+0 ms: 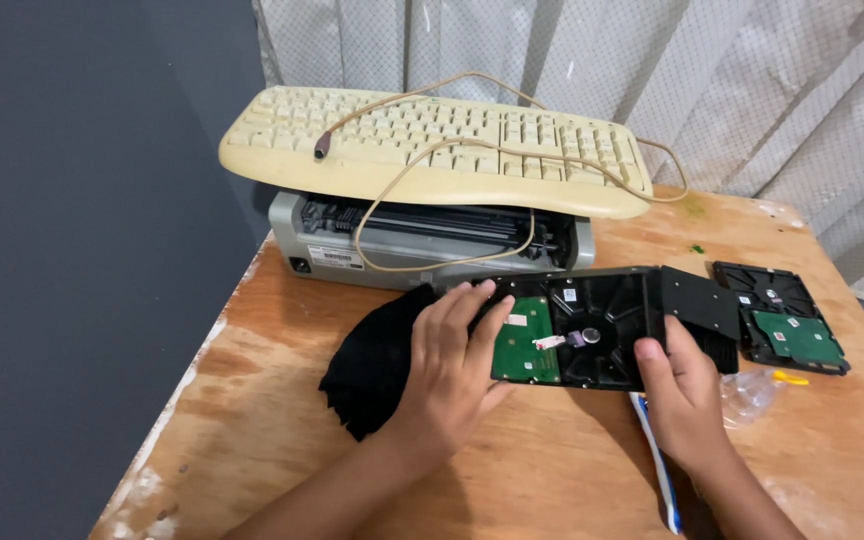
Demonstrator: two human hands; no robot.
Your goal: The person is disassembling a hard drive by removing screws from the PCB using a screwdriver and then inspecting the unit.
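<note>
A single head-worn camera looks steeply down and forward, close over the wooden table.

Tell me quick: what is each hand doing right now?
Left hand: closed on the left end of the black hard drive, green circuit board up.
Right hand: grips the drive's right front edge.
</note>
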